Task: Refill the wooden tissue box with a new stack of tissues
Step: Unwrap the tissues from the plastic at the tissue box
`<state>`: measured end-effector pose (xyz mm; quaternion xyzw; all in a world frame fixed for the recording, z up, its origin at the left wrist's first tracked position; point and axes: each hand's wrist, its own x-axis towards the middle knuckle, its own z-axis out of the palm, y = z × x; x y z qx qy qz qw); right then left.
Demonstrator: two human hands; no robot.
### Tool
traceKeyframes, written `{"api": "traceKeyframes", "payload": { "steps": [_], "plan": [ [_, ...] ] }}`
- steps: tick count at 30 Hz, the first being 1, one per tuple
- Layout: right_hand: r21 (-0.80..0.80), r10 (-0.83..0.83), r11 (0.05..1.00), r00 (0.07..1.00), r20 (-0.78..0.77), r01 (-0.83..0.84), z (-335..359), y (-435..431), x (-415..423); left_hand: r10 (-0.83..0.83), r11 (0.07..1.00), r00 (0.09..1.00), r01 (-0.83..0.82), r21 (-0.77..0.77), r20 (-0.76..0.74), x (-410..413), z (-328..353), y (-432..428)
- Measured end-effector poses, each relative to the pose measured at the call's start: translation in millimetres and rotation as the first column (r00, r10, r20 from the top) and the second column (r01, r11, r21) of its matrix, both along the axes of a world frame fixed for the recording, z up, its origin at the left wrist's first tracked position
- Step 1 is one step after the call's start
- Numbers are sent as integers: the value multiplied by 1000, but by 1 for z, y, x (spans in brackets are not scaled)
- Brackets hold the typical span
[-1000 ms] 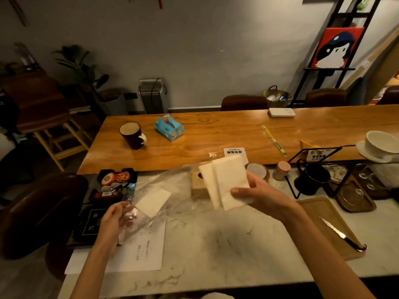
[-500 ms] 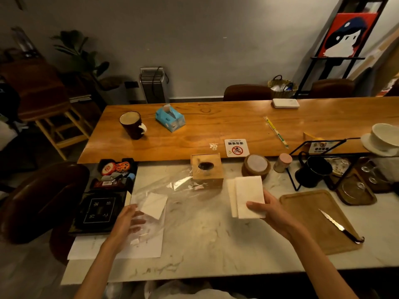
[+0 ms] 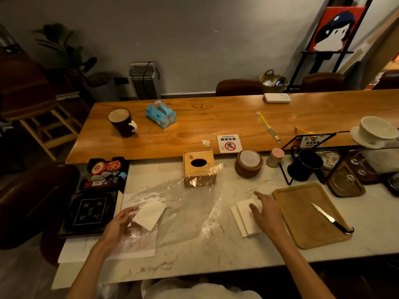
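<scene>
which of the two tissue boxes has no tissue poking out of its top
The wooden tissue box on the marble counter: its oval slot is dark and empty. The blue tissue pack shows a tissue sticking up.

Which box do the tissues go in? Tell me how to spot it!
Look at the white marble counter, at its far edge where it meets the long wooden table. The wooden tissue box stands there, left of a stack of round coasters. It is the only cube with a dark oval hole on top.

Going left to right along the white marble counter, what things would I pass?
Black tray → left hand → wooden tissue box → tissue stack → cutting board with knife.
</scene>
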<state>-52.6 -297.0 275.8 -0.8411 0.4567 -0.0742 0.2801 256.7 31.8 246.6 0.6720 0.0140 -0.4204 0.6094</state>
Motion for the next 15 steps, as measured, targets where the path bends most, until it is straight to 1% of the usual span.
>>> {"api": "traceKeyframes", "payload": {
  "steps": [1,2,3,4,5,6,7,8,9,10,12,13,14,15],
  "plan": [
    [8,42,999,968,247,-45,16,3,5,-10,1000,1000,10,-2,2,0,0,0],
    [-27,122,992,898,422,-122,37,8,12,-22,1000,1000,22,3,10,-1,-1,0],
    [-83,232,972,828,511,-221,58,12,19,-35,999,999,35,11,22,-1,-2,0],
    [-151,362,930,764,534,-335,78,17,25,-49,999,998,48,22,36,-1,-2,0],
    [-197,486,868,699,524,-456,97,23,31,-62,998,997,60,34,49,-1,-3,0],
    [-183,591,790,648,481,-584,113,29,37,-72,997,996,70,41,58,-1,-3,0],
    [-124,679,705,615,401,-698,125,32,43,-79,996,995,76,42,63,-1,-3,-1],
    [-35,753,628,596,278,-777,133,35,49,-88,996,994,86,40,63,-1,-3,-3],
    [60,816,560,563,128,-826,136,38,56,-101,994,993,99,40,63,-2,-3,-4],
    [147,856,512,517,-4,-846,136,41,64,-116,993,991,113,40,63,-3,-2,-6],
    [247,889,456,427,-164,-855,132,49,81,-146,989,987,144,41,63,-6,0,-10],
    [245,898,431,386,-209,-869,130,54,90,-159,987,986,156,42,60,-7,1,-11],
    [204,901,411,363,-237,-889,129,58,98,-163,986,985,161,42,53,-7,2,-12],
    [146,899,406,365,-243,-902,129,61,103,-162,986,986,160,44,42,-7,2,-12]
  ]
}}
